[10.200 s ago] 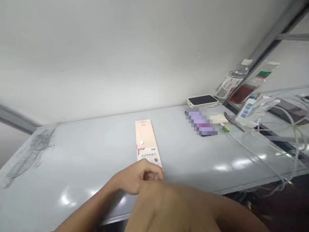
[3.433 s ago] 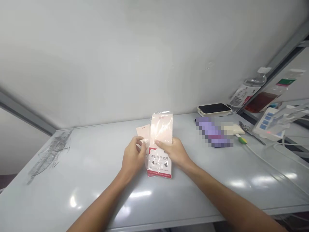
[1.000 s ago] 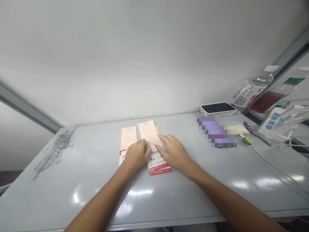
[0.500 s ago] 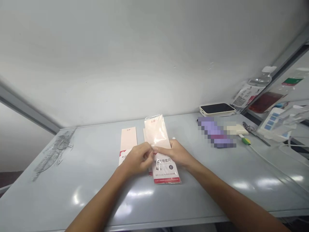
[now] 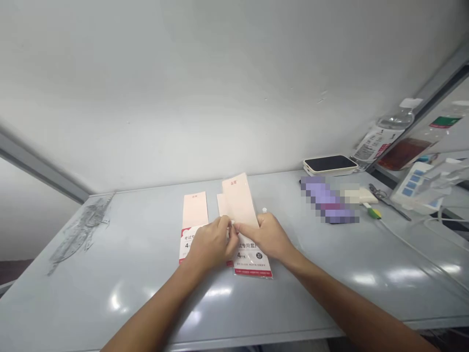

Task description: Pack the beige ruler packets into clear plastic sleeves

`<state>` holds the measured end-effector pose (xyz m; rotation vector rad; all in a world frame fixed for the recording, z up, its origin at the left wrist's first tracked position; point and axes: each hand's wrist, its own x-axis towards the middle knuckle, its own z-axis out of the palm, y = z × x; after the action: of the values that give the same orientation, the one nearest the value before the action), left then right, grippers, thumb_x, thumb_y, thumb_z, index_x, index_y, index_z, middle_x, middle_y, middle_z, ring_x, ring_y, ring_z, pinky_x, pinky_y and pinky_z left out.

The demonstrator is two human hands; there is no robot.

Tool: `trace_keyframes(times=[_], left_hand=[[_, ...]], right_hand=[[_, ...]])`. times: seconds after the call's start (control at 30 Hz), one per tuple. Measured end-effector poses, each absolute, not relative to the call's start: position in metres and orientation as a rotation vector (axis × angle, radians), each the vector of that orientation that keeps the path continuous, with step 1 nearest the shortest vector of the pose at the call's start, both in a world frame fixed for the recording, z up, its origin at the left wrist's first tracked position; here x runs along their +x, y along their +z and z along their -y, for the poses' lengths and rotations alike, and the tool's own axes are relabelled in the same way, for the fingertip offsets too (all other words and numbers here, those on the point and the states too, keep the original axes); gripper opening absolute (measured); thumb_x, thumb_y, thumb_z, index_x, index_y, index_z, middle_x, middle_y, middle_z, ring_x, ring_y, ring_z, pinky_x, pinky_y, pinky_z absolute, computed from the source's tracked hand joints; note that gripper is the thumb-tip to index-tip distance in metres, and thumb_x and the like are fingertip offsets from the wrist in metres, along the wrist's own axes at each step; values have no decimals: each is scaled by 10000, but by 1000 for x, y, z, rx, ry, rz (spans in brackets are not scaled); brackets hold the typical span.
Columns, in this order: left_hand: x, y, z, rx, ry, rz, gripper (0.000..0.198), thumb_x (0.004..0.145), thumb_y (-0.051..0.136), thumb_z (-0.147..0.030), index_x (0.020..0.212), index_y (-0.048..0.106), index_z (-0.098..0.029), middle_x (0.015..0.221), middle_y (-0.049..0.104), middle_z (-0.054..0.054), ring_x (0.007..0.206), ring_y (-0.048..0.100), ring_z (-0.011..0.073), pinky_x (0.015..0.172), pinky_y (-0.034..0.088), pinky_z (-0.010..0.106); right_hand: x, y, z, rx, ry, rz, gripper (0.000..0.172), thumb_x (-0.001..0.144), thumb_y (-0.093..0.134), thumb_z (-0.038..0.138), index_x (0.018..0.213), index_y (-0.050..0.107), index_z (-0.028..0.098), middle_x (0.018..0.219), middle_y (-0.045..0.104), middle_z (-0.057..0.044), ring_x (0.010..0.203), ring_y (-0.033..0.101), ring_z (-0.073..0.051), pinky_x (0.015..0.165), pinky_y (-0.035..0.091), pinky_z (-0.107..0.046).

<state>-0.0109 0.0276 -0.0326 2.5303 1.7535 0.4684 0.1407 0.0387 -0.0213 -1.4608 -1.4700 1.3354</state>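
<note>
"Grey table point(image 5: 139, 230): what's at its middle?"

"Pink-and-white packet point(image 5: 242, 203), tilted, its top towards the back-left corner. Nearer the left edge, a second packet point(image 5: 195, 209) lies flat; under the first, a third packet point(image 5: 220, 204) partly shows."

"And the hands?"

"Right hand point(image 5: 271, 237) grasps the tilted packet, thumb on its face. Left hand point(image 5: 210, 244) is curled, fingertips at a small white piece point(image 5: 232, 223); whether they pinch it, I cannot tell."
</note>
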Motion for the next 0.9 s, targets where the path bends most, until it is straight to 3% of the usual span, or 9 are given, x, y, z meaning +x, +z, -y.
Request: trace_keyframes(times=[0.17, 0.5, 0.77, 0.9], left_hand=[[-12, -29, -28, 2542, 366, -1732, 165, 819, 318, -257, 718, 426, -183, 625, 537, 14, 471, 449, 110, 439, 251, 251], [-17, -20, -29, 2493, 303, -1617, 212, 827, 326, -305, 728, 464, -179, 604, 537, 7, 479, 449, 111, 456, 271, 243], [-20, -17, -29, 2437, 303, -1551, 262, 813, 308, -247, 574, 398, -186, 500, 438, -16, 419, 332, 89, 437, 232, 244], [-21, -14, -26, 2388, 359, -1505, 253, 817, 329, -267, 595, 418, -185, 516, 446, -21, 433, 339, 84, 436, 235, 237]], right_hand=[[140, -27, -37, -1458, 1374, 1482, 322, 659, 558, 399, 481, 453, 152, 464, 437, 18, 423, 404, -83, 371, 297, -203], [139, -27, -36, -1468, 1401, 1498, 298, 658, 548, 380, 485, 441, 163, 444, 417, 29, 405, 392, -82, 367, 287, -204], [137, -22, -30, -1485, 1421, 1555, 304, 668, 526, 373, 473, 406, 174, 435, 353, 41, 381, 322, -63, 337, 231, -194], [138, -17, -28, -1504, 1371, 1565, 322, 658, 531, 358, 454, 353, 182, 440, 307, 50, 391, 284, -55, 343, 199, -195]])
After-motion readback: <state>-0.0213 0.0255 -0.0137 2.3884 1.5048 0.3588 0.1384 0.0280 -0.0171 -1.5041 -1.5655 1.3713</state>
